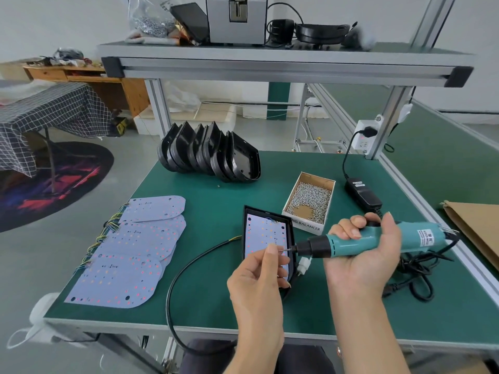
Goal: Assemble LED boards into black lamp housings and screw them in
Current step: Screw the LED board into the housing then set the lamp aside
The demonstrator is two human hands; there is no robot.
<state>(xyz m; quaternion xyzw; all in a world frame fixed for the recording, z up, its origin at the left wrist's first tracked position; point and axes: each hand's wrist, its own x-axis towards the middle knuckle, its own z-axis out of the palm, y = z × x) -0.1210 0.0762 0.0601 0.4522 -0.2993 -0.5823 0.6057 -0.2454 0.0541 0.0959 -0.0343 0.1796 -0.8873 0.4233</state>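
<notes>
LED board (266, 234) white, seated inside black housing (292, 240).

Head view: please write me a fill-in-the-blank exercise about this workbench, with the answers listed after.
1. The right hand holds a teal electric ____.
2. The left hand pinches a small ____ at the tool's tip.
3. The cardboard box of screws stands to the ____ of the housing being worked on.
4. The empty black housings stand at the ____ edge of the green table.

Answers: screwdriver; screw; right; far
</notes>
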